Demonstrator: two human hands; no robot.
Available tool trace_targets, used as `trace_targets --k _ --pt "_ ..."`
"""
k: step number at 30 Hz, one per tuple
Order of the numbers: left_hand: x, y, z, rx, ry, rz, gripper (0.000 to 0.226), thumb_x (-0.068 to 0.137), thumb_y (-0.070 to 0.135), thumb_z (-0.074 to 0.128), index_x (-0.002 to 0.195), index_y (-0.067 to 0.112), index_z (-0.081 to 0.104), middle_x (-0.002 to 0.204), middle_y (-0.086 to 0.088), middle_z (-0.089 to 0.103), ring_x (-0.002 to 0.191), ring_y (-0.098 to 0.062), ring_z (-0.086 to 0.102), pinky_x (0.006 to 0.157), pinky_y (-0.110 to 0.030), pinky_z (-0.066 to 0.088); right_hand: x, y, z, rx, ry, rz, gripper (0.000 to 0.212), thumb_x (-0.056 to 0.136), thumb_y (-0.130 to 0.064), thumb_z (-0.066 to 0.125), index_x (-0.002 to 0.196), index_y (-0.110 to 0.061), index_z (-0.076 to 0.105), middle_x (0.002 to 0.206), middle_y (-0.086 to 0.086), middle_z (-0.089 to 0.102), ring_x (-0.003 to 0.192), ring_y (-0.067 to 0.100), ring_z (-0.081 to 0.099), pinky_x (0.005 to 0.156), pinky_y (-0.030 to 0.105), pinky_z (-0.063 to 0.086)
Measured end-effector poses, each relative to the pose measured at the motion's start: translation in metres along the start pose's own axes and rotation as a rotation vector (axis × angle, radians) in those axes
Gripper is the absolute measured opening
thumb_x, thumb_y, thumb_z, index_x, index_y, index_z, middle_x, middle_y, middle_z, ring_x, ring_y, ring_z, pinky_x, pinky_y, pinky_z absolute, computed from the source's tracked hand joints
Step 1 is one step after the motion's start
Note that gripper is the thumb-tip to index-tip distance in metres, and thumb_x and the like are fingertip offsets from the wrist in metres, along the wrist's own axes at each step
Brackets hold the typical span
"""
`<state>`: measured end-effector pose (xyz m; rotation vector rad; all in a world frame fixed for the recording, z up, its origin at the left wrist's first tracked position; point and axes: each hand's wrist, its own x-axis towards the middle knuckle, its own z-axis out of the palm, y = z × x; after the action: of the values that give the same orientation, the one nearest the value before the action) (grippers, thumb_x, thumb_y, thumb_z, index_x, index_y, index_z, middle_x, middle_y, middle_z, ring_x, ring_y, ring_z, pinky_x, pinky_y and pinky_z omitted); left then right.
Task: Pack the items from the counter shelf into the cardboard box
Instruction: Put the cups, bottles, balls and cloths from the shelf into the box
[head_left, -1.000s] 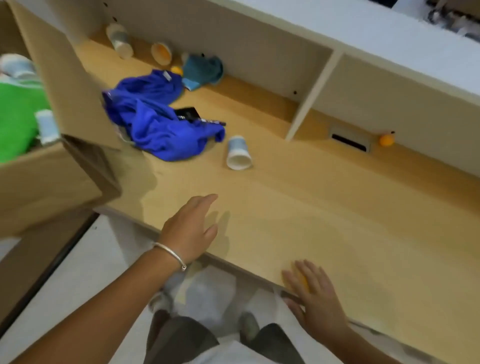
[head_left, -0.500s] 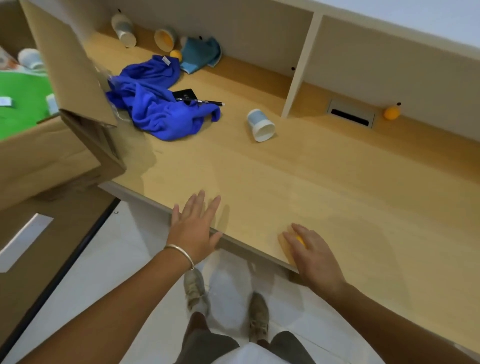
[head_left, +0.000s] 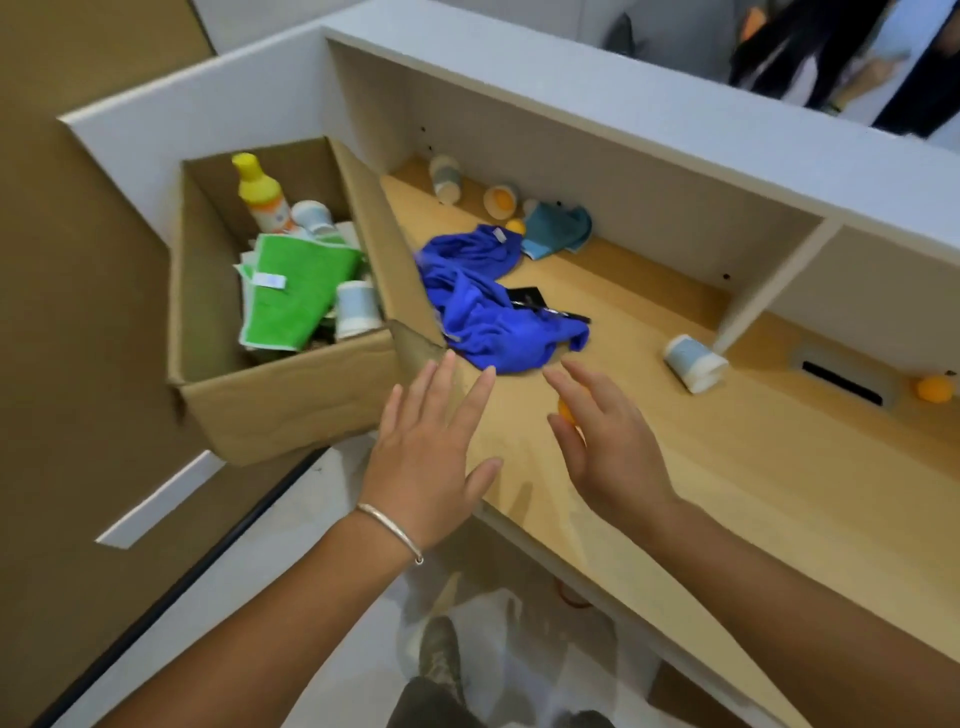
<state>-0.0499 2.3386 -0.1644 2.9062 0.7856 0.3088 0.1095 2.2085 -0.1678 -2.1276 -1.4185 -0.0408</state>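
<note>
Right hand (head_left: 608, 447) is cupping an orange ball (head_left: 567, 410), fingers curled on it, w/ cardboard box (head_left: 291, 400) waiting at left. Left hand (head_left: 431, 441) is hovering flat, fingers apart, empty, prob. guiding toward box.

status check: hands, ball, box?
Right hand holds small orange ball in its fingers, above shelf. Left hand open, empty, beside it. Open cardboard box to the left, part filled. Nothing in between.
</note>
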Motion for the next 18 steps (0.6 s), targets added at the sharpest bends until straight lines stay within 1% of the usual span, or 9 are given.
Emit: trace_targets --k 3,5,7,10,12,14,16,18 --pt "0.003 -0.039 -0.028 -0.004 0.065 -0.056 0.084 0.083 0.059 0.048 0.151 0.034 0.004 0.160 -0.010 0.008 0.147 -0.025 0.006 0.116 -0.048 0.012 0.062 -0.044 0.008 0.054 0.041 -0.069 0.044 0.096 -0.024 0.051 0.139 -0.018 0.045 0.145 0.004 0.043 0.129 0.021 0.044 0.101 0.039 0.041" --pt "0.003 -0.068 -0.042 0.020 0.076 -0.111 0.084 0.083 0.061 0.047 0.151 0.034 0.006 0.160 -0.010 0.009 0.147 -0.025 0.006 0.116 -0.046 0.011 0.099 -0.072 0.017 0.097 0.043 -0.108 0.045 0.097 -0.025 0.049 0.141 -0.019 0.043 0.146 0.002 0.041 0.132 0.017 0.040 0.104 0.036 0.038" --pt "0.002 -0.096 -0.051 0.049 0.062 -0.172 0.084 0.084 0.063 0.045 0.151 0.034 0.004 0.160 -0.009 0.007 0.147 -0.025 0.005 0.116 -0.045 0.009 0.132 -0.097 0.029 0.117 0.013 -0.160 0.046 0.096 -0.024 0.049 0.141 -0.019 0.042 0.147 0.004 0.040 0.131 0.019 0.040 0.103 0.036 0.038" --pt "-0.001 -0.133 -0.060 0.068 0.045 -0.248 0.084 0.084 0.065 0.044 0.151 0.034 0.003 0.160 -0.009 0.008 0.146 -0.025 0.005 0.116 -0.046 0.009 0.167 -0.123 0.051 0.118 -0.068 -0.211 0.049 0.095 -0.022 0.051 0.142 -0.017 0.041 0.146 0.005 0.039 0.126 0.023 0.044 0.098 0.040 0.042" --pt "-0.001 -0.149 -0.064 0.069 0.038 -0.273 0.084 0.084 0.065 0.043 0.151 0.033 0.003 0.160 -0.009 0.008 0.146 -0.024 0.004 0.116 -0.046 0.009 0.180 -0.132 0.065 0.123 -0.111 -0.208 0.054 0.093 -0.025 0.055 0.143 -0.018 0.038 0.146 0.003 0.037 0.126 0.022 0.044 0.097 0.041 0.043" --pt "0.002 -0.160 -0.066 0.058 0.028 -0.279 0.084 0.085 0.066 0.041 0.151 0.033 0.002 0.160 -0.009 0.006 0.147 -0.023 0.002 0.116 -0.046 0.008 0.185 -0.133 0.075 0.129 -0.129 -0.197 0.061 0.090 -0.030 0.060 0.145 -0.020 0.035 0.148 0.000 0.035 0.128 0.017 0.040 0.097 0.035 0.043" --pt "0.009 -0.161 -0.068 0.037 0.025 -0.265 0.084 0.085 0.066 0.040 0.151 0.034 -0.001 0.160 -0.007 0.002 0.147 -0.022 -0.001 0.116 -0.045 0.007 0.181 -0.125 0.078 0.138 -0.119 -0.183 0.064 0.088 -0.034 0.062 0.145 -0.024 0.034 0.148 -0.003 0.034 0.130 0.011 0.036 0.097 0.028 0.038" --pt "0.023 -0.154 -0.069 0.003 0.036 -0.234 0.083 0.086 0.066 0.039 0.150 0.035 -0.003 0.160 -0.006 -0.001 0.147 -0.022 -0.002 0.116 -0.045 0.006 0.171 -0.105 0.074 0.167 -0.084 -0.135 0.063 0.089 -0.038 0.060 0.144 -0.026 0.034 0.148 -0.006 0.034 0.133 0.007 0.032 0.101 0.025 0.034"
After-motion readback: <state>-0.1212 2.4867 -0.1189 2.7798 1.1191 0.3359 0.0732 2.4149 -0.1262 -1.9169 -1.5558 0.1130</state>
